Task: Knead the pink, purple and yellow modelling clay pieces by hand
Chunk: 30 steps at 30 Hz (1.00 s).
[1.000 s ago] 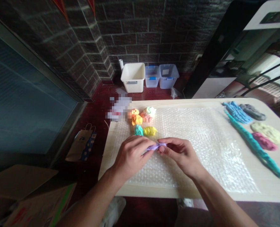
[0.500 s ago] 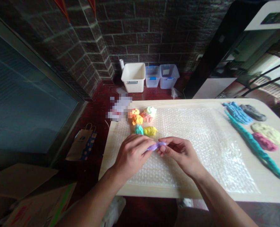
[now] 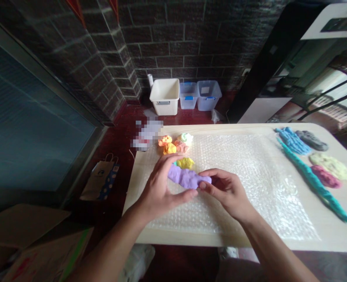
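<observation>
A lumpy roll of purple modelling clay is held over the bubble wrap. My right hand pinches its right end between thumb and fingers. Around the left end, my left hand is open, thumb well apart from the fingers; the clay lies in the gap, its far left end against or just behind the fingers. Beyond the hands sit a yellow clay lump and a teal lump, mostly hidden by my left hand. Further back are orange lumps, a pink lump and a pale green-white lump.
At the table's right lie a long teal clay roll, blue strands, a grey piece, a pale yellow piece and a dark pink piece. Bins stand by the wall; a paper bag is on the floor.
My left hand has opened from around the clay, its thumb moving away from the fingers, so much more of the purple roll shows. The right hand keeps its pinch.
</observation>
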Available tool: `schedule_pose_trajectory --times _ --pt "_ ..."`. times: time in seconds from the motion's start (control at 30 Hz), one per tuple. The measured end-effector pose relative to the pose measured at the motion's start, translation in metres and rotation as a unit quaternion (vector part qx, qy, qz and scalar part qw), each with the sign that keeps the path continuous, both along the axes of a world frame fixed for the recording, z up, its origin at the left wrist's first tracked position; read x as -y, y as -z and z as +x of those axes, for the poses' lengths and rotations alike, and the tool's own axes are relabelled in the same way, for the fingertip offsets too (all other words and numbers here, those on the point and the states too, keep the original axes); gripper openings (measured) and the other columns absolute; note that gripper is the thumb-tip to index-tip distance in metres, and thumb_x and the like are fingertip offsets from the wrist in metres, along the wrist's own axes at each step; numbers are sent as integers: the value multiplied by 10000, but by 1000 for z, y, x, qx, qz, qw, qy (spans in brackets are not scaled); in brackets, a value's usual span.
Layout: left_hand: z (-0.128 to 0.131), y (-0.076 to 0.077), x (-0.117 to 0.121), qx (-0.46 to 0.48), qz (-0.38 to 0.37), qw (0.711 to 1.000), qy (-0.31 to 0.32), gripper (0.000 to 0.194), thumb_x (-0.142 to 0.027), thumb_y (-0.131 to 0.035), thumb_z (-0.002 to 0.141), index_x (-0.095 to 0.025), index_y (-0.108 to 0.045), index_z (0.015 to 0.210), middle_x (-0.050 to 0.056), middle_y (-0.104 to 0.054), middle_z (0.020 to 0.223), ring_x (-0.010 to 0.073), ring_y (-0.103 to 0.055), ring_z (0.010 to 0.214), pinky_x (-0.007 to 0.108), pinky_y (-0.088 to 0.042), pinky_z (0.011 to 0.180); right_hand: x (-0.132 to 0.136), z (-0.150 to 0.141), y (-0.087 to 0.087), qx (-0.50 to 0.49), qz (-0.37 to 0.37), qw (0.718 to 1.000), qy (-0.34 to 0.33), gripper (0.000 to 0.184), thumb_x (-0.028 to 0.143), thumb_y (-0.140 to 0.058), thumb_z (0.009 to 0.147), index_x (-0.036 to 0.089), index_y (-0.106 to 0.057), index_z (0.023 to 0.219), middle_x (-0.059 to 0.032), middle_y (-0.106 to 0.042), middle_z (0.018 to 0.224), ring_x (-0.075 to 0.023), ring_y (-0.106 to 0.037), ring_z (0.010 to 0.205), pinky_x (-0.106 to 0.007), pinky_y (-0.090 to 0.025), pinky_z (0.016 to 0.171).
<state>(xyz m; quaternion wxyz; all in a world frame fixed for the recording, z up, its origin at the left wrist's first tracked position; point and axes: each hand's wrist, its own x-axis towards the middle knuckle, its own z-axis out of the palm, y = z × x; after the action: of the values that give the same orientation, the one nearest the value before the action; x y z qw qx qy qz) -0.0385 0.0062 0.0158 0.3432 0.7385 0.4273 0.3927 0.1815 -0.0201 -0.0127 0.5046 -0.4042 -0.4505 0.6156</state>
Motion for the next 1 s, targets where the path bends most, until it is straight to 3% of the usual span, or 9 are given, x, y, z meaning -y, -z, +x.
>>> schedule_pose_trajectory --times 0.1,0.2,0.37,0.57,0.73,1.0 --pt "-1 2 -3 107 -162 980 -49 570 -408 -831 850 -204 -617 1338 137 -719 1291 286 -699 1166 400 -584 944 0 -1 -1 -18 4 1000 -7 196 223 -894 828 234 -830 1012 -26 -788 875 -129 -700 762 -234 -570 706" --pt "1 3 -4 135 -224 963 -60 466 -363 -875 806 -179 -681 1188 90 -780 1056 229 -751 963 314 -598 820 1 -3 1 -21 4 1000 -21 205 211 -896 823 241 -830 1015 -11 -769 821 -114 -675 708 -220 -551 659" --pt "3 0 -2 156 -236 957 -70 409 -308 -901 765 -172 -707 1099 60 -800 976 191 -766 866 264 -604 765 2 -4 5 -2 4 1000 -19 144 233 -875 856 227 -844 996 -31 -790 820 -116 -692 693 -225 -561 656" --pt "2 -2 -5 170 -239 952 -88 363 -289 -897 757 -162 -721 1047 61 -804 952 173 -757 781 236 -596 657 4 -2 6 1 22 999 -30 301 207 -879 842 242 -815 1133 -62 -822 990 -165 -756 849 -275 -609 770" --pt "2 -2 -5 196 -264 940 -88 422 -235 -929 699 -162 -721 1059 48 -800 903 158 -738 738 212 -582 613 5 -3 4 54 65 996 -18 187 229 -843 876 213 -830 1061 -58 -809 867 -147 -723 721 -261 -586 677" --pt "6 -6 -4 266 -324 904 -86 492 -252 -966 657 -161 -697 1058 38 -776 869 152 -693 650 216 -539 514 8 -4 -1 59 63 996 -7 203 212 -873 841 224 -849 1042 -65 -836 899 -154 -740 724 -262 -602 686"
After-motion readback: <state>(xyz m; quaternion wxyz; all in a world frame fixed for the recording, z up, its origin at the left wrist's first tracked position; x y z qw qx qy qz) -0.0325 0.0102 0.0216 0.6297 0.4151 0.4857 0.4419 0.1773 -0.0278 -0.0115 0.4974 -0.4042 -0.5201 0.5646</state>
